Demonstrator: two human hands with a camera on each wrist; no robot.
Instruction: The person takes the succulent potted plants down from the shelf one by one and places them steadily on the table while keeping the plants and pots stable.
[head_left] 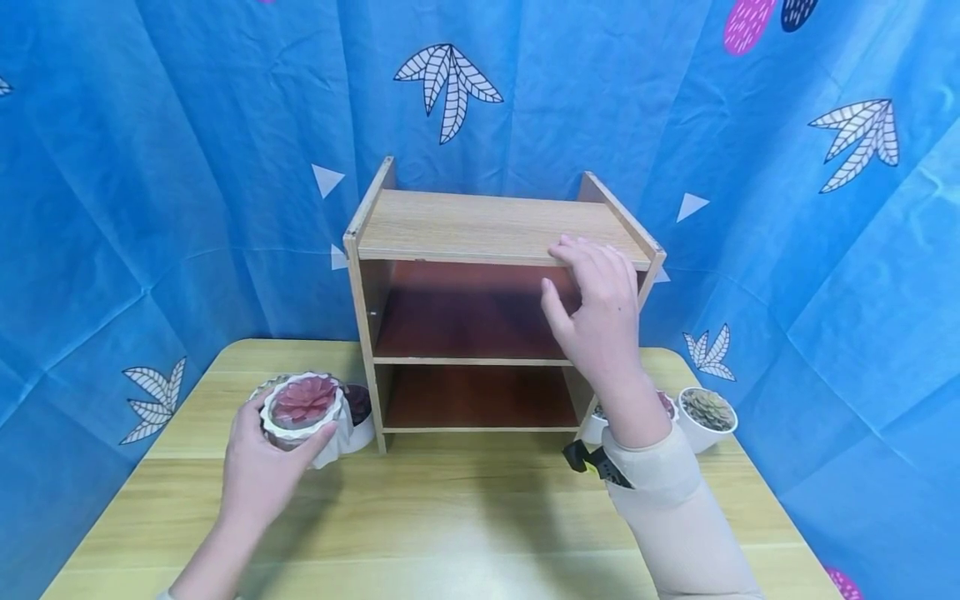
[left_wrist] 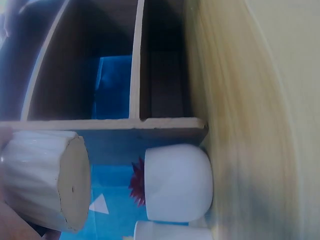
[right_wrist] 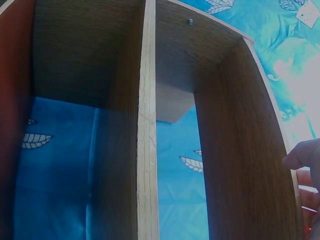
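Observation:
My left hand [head_left: 258,462] grips a white fluted pot with a red succulent [head_left: 306,400], fingers and thumb around its sides. The pot is held up left of the wooden shelf [head_left: 487,225]. Its pale underside shows in the left wrist view, where the white pot [left_wrist: 37,175] is tilted sideways. My right hand [head_left: 600,312] is at the front edge of the shelf's top board, near the right end. Its thumb stands apart from its fingers and it holds nothing. Whether its fingertips touch the board I cannot tell.
A round white pot with a dark red plant [head_left: 362,417] stands left of the shelf, partly hidden. Right of it stands a white pot with a green succulent [head_left: 707,417]; other pots there are mostly behind my right arm. Blue patterned cloth [head_left: 262,167] surrounds the wooden table [head_left: 420,533].

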